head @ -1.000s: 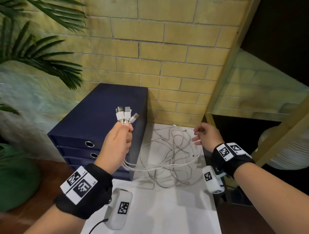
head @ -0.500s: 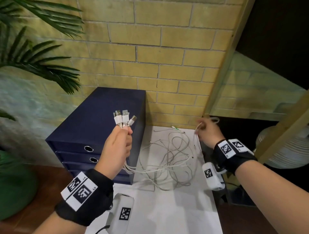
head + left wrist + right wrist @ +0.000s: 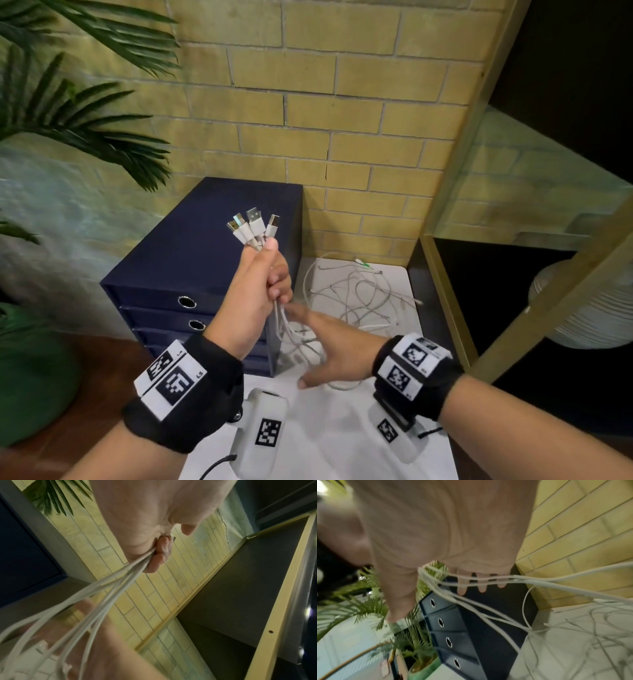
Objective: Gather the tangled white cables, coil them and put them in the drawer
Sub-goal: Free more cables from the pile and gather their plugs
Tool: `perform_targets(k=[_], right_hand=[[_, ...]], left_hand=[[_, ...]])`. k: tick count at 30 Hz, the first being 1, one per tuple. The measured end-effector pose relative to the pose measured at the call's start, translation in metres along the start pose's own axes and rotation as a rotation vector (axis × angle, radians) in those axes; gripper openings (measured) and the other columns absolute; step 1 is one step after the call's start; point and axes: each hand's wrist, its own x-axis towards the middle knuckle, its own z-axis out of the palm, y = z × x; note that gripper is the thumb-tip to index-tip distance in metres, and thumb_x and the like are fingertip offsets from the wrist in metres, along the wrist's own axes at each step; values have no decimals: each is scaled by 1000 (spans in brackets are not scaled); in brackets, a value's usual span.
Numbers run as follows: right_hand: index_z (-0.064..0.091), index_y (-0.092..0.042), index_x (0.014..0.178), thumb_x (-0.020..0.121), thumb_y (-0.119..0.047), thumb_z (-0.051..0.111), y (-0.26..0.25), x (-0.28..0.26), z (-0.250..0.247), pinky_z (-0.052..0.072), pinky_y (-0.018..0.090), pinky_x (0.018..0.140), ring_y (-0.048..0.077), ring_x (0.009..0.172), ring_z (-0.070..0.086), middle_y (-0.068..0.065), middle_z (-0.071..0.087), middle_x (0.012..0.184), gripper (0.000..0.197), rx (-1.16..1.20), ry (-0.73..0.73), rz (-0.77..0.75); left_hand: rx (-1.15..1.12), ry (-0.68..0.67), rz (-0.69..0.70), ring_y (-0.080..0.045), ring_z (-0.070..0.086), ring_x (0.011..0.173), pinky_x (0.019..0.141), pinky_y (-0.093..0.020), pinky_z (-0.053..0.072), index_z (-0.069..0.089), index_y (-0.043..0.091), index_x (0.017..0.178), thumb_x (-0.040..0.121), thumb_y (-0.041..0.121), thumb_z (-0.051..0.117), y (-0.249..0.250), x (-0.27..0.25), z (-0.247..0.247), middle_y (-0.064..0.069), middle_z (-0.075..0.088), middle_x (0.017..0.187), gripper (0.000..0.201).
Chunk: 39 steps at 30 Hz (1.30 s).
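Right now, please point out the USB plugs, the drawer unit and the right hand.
USB plugs (image 3: 254,224): head view, white plug body.
Drawer unit (image 3: 191,246): head view, dark blue top.
Right hand (image 3: 337,349): head view, back of hand.

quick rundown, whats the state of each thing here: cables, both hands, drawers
tangled white cables: USB ends bunched in a fist, strands hanging below it, the rest loose and uncoiled on the white tabletop
left hand: raised, gripping the cables just below the plugs
right hand: fingers straight, palm against the hanging strands, not gripping
dark blue drawer unit: all visible drawers closed
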Motion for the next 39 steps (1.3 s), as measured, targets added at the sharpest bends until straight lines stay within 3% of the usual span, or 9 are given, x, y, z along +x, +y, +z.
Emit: perform_targets(k=[5,12,16,21,24,29,32,35,39], right_hand=[[60,-10,96,89,-32,60,14,18,10,39,29,72,22,80,53,5,60,84,23,-93,74,43],[55,-24,73,95,-32,48,53,1,-54,41,33,64,24,75,56,-2,57,70,25,-275,300,172],[54,-22,68,95,-42,45,68,-3,-101,38,33,58,28,71,56,4,57,69,35,-335,443,293],[67,-13,92,95,-48,39,79,-17,-141,40,38,83,33,104,47,11,46,92,45,-505,599,506],[66,-11,87,96,-41,45,77,-21,-150,40,32,68,36,91,58,14,58,83,37,-429,621,600],[53,-10,67,89,11,43,65,-13,-154,57,32,69,22,84,67,2,64,73,31,353,1025,364],[56,-5,72,89,9,46,49,-9,-162,50,8,64,14,83,67,8,63,79,24,398,1293,153],[56,-16,77,92,-6,53,43,-9,-164,50,18,75,13,81,63,7,63,86,18,413,1375,-8],[60,-14,85,89,-3,51,58,-14,-145,44,20,76,19,87,59,12,66,96,15,232,1313,78]], left_hand=[[21,-5,46,-6,24,47,45,-19,29,32,19,82,89,40,41,7,-5,-1,8,29,60,23],[63,22,105,-6,23,44,43,-20,28,35,19,79,91,38,40,12,-10,-9,6,27,58,23],[112,27,138,-7,22,45,44,-21,27,30,18,75,91,39,39,11,-12,-5,5,25,59,28],[135,44,168,-7,21,46,44,-22,24,32,19,74,91,38,40,20,-9,-13,6,25,58,27],[153,60,145,-7,21,46,44,-21,24,36,22,75,91,39,40,19,-7,-15,8,25,57,24],[183,47,98,-10,18,51,47,-26,19,34,21,76,90,40,43,10,-10,-9,4,22,62,25],[191,44,93,-11,17,52,47,-26,20,35,21,78,90,40,43,9,-10,-7,3,22,63,24],[184,55,103,-11,17,52,47,-27,19,36,22,77,91,39,43,9,-7,-9,5,23,61,23],[172,77,101,-10,17,50,46,-27,18,32,20,73,91,39,42,9,-7,-15,5,23,59,28]])
